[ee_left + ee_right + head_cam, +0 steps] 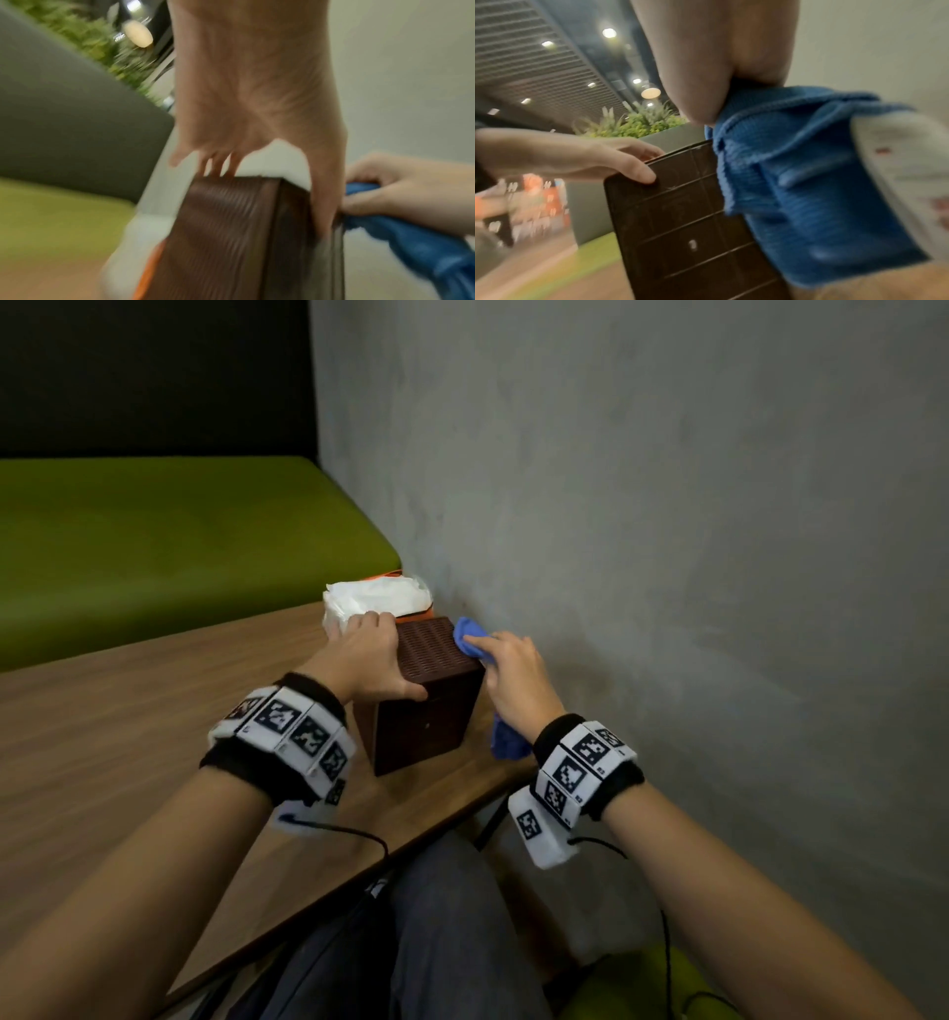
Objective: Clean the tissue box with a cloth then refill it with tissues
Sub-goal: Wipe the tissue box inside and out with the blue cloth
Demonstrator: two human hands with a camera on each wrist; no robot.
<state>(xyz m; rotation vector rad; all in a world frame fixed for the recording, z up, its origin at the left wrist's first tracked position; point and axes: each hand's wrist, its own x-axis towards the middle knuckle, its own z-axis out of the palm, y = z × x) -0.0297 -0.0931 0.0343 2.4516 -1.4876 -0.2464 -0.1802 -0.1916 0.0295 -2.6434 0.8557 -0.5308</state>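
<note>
A dark brown ribbed tissue box (426, 711) stands on the wooden table (128, 737) near the wall. My left hand (369, 654) grips its top, fingers over the far edge and thumb pressed on the near face. My right hand (508, 670) holds a blue cloth (470, 636) against the box's upper right edge, and the rest of the cloth hangs down beside the box. In the right wrist view the cloth (808, 182) drapes over the box (693, 233), and the left hand (577, 156) clasps the corner. A white tissue pack (377, 600) with an orange wrapper lies just behind the box.
A grey wall (667, 557) runs close along the right of the box. A green bench seat (154, 531) lies beyond the table's far edge. My legs in grey trousers (436, 942) are under the table's near edge.
</note>
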